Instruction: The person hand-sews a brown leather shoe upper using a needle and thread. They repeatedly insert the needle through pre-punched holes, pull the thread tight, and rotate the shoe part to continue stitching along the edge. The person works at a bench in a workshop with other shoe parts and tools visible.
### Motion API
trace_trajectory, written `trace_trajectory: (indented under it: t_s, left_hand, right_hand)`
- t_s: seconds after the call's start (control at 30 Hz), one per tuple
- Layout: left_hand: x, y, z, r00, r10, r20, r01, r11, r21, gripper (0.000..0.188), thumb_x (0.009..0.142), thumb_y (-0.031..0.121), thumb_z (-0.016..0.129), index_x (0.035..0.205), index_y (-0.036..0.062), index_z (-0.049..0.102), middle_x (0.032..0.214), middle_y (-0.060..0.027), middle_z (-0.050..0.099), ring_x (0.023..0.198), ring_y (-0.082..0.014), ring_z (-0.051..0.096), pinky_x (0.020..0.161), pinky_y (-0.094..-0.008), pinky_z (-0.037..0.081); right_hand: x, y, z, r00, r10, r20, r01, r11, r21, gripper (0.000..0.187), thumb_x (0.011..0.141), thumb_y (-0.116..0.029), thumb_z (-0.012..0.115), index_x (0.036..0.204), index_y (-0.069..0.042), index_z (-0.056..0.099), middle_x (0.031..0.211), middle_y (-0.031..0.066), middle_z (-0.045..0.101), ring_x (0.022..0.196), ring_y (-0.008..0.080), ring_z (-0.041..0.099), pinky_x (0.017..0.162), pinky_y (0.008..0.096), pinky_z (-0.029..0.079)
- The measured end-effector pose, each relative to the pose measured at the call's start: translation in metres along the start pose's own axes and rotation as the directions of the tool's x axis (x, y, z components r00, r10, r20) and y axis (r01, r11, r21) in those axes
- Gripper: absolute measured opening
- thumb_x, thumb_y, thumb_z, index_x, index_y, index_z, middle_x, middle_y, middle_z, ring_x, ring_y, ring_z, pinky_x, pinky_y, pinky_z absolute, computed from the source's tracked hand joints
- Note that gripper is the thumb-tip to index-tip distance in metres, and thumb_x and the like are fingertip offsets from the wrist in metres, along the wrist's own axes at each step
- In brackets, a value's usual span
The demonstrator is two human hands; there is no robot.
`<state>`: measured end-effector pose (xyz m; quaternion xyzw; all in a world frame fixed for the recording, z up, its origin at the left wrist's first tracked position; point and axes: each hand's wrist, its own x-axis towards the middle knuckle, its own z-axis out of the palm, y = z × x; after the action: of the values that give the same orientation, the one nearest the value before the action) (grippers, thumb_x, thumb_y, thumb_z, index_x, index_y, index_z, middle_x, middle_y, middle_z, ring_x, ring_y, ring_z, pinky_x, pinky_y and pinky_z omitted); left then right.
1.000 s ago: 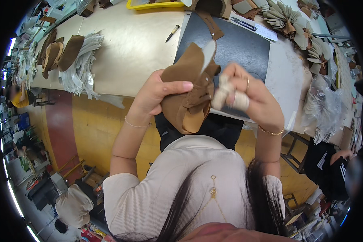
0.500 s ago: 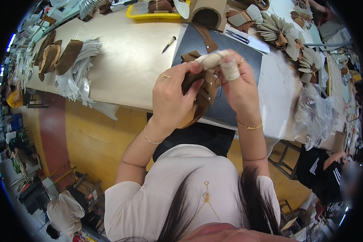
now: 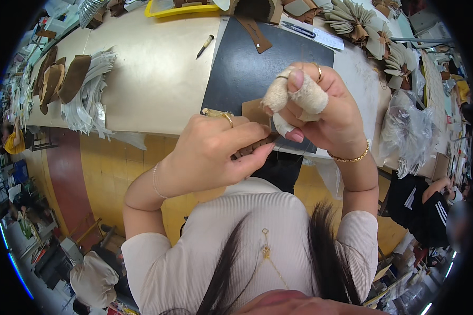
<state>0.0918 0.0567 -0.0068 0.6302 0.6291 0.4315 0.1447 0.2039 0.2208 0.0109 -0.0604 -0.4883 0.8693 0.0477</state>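
Close to my body, my left hand (image 3: 210, 147) is closed round a brown leather piece (image 3: 254, 110), most of it hidden behind the fingers and knuckles. My right hand (image 3: 339, 107) is raised to the right of it, apart from the leather. Its thumb and fingers are pinched together, and several wear off-white wrappings (image 3: 310, 97). Whatever the pinch holds, if anything, is too small to make out. Both hands are over the near edge of a dark grey mat (image 3: 242, 68) on the table.
On the mat's far side lies a brown leather strap (image 3: 256, 37), with thread snips (image 3: 298, 29) to its right. A pen-like tool (image 3: 205, 46) rests on the table (image 3: 147, 68). Bundled leather pieces (image 3: 73, 79) are at left, a plastic bag (image 3: 402, 128) at right, a yellow tray (image 3: 184, 11) behind.
My hands have separated: the left drew nearer my body with the leather, and the right moved right, away from it. The view has shifted slightly.
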Motion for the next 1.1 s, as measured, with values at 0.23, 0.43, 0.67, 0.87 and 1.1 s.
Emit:
trace_trajectory:
  t_s: [0.23, 0.43, 0.67, 0.87, 1.1]
  left_hand:
    - [-0.010, 0.001, -0.008, 0.980, -0.083, 0.182, 0.072, 0.995, 0.068, 0.014, 0.072, 0.005, 0.074, 0.084, 0.0005, 0.067, 0.065, -0.0080, 0.064, 0.053, -0.0202, 0.062, 0.048, -0.0279, 0.047]
    - [-0.013, -0.002, -0.002, 0.991, -0.065, 0.121, 0.056, 0.996, 0.073, 0.010, 0.076, 0.015, 0.070, 0.075, 0.0095, 0.062, 0.057, -0.0036, 0.056, 0.049, -0.0205, 0.058, 0.043, -0.0327, 0.043]
    - [-0.019, -0.012, -0.002, 0.949, -0.316, -0.018, 0.311, 0.941, -0.132, 0.014, 0.082, 0.015, 0.071, 0.088, 0.0043, 0.064, 0.073, -0.0089, 0.064, 0.061, -0.0181, 0.062, 0.059, -0.0253, 0.048]
    - [-0.013, -0.053, 0.033, 0.608, -0.699, 0.376, 0.621, 0.124, -0.774, 0.024, 0.092, 0.023, 0.064, 0.109, 0.0086, 0.056, 0.101, 0.0013, 0.060, 0.098, -0.0089, 0.056, 0.083, -0.0272, 0.047]
    - [-0.027, -0.074, 0.059, 0.688, -0.428, 0.586, 0.516, -0.279, -0.810, 0.038, 0.092, 0.035, 0.061, 0.120, 0.0104, 0.052, 0.119, -0.0005, 0.056, 0.111, -0.0167, 0.054, 0.095, -0.0341, 0.046]
  right_hand:
    - [-0.004, 0.003, -0.002, 0.980, 0.196, -0.032, -0.196, 0.981, -0.008, 0.029, 0.093, -0.027, 0.061, 0.085, 0.000, 0.066, 0.071, 0.0014, 0.061, 0.050, 0.0035, 0.044, 0.046, 0.0204, 0.040]
    - [-0.012, 0.011, -0.010, 0.978, 0.206, -0.042, -0.206, 0.978, -0.010, 0.030, 0.094, -0.027, 0.059, 0.087, 0.001, 0.067, 0.074, 0.0027, 0.063, 0.052, 0.0039, 0.045, 0.047, 0.0216, 0.041]
    - [0.010, 0.011, -0.016, 1.000, 0.007, -0.005, -0.007, 0.999, 0.037, 0.034, 0.097, -0.030, 0.053, 0.098, 0.002, 0.065, 0.069, -0.0001, 0.055, 0.053, 0.0043, 0.043, 0.054, 0.0210, 0.043]
    - [0.041, 0.001, 0.000, 0.996, 0.024, 0.087, 0.006, 0.942, -0.336, 0.033, 0.098, -0.028, 0.050, 0.104, 0.000, 0.066, 0.066, -0.0028, 0.051, 0.060, 0.0042, 0.047, 0.058, 0.0201, 0.041]
    - [0.029, -0.010, 0.019, 0.988, -0.002, 0.153, 0.071, 0.890, -0.451, 0.029, 0.098, -0.026, 0.049, 0.102, -0.002, 0.066, 0.069, 0.0010, 0.053, 0.065, 0.0071, 0.051, 0.063, 0.0237, 0.045]
